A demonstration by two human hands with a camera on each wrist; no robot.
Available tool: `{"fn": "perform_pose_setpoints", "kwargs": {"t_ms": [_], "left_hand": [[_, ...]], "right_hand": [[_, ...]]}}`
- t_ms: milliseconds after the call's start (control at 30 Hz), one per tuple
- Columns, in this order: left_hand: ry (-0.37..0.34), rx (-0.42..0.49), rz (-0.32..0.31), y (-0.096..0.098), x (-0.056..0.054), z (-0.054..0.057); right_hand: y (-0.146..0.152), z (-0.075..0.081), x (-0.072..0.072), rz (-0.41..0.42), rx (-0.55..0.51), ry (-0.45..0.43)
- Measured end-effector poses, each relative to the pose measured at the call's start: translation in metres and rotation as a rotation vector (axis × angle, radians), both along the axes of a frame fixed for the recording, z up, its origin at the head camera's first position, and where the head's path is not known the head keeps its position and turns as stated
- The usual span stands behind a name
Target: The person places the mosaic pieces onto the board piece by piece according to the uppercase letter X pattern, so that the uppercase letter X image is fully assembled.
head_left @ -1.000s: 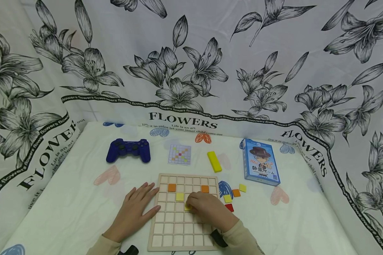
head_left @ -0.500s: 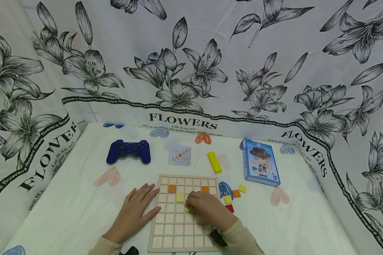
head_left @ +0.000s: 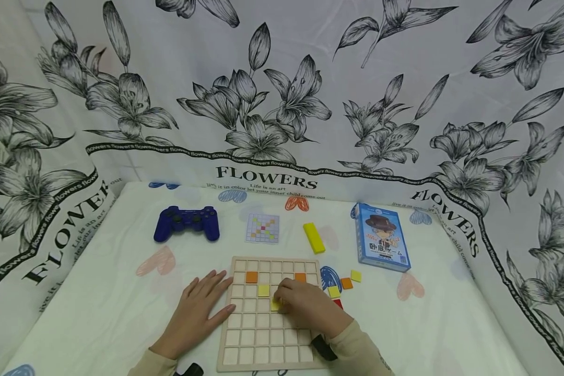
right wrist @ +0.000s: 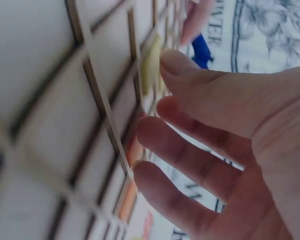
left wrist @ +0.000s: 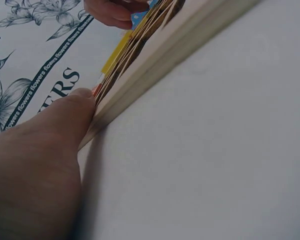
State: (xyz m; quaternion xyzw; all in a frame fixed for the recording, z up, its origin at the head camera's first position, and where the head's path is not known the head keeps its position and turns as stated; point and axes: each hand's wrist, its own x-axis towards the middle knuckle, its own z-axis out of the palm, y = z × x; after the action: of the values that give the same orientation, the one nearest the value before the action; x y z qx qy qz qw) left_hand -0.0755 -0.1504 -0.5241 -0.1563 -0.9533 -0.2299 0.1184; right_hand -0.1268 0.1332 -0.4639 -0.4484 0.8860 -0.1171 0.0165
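A wooden grid board (head_left: 246,355) lies before me. My left hand (head_left: 194,313) rests flat with spread fingers beside its left edge; the thumb (left wrist: 72,112) touches the frame. Over the middle of the grid, my right hand (head_left: 310,305) has curled fingers and pinches a yellow square tile (head_left: 275,305) at one cell. In the right wrist view the thumb (right wrist: 177,62) meets the edge of that yellow tile (right wrist: 151,65); the index finger is mostly hidden. Another yellow tile (head_left: 263,290) and two orange tiles, one left (head_left: 251,277) and one right (head_left: 300,277), sit in cells.
Loose tiles lie right of the board: yellow (head_left: 355,275), orange (head_left: 347,283), another yellow (head_left: 333,292), and a partly covered red one (head_left: 338,304). Behind stand a blue game controller (head_left: 187,224), a pattern card (head_left: 262,228), a yellow block (head_left: 314,237) and a blue box (head_left: 383,237).
The head view has shifted slightly. My right fingers stay at the same yellow tile, and the right wrist now covers more of the red tile. My left hand has not moved.
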Motion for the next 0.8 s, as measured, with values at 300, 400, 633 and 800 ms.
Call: {"fn": "perform_pose_setpoints", "kwargs": {"t_ms": [300, 400, 633, 800], "left_hand": [[-0.034, -0.006, 0.004, -0.002, 0.000, -0.001], [-0.030, -0.007, 0.000, -0.002, 0.000, -0.003], [0.004, 0.006, -0.001, -0.003, -0.001, -0.001], [-0.024, -0.003, 0.007, -0.002, -0.001, -0.003]], "right_hand": [[0.063, 0.010, -0.012, -0.259, 0.002, 0.009], [0.088, 0.012, -0.015, -0.385, 0.022, 0.005], [0.125, 0.008, -0.022, -0.561, 0.056, -0.094], [0.135, 0.000, -0.026, -0.585, 0.059, -0.115]]}}
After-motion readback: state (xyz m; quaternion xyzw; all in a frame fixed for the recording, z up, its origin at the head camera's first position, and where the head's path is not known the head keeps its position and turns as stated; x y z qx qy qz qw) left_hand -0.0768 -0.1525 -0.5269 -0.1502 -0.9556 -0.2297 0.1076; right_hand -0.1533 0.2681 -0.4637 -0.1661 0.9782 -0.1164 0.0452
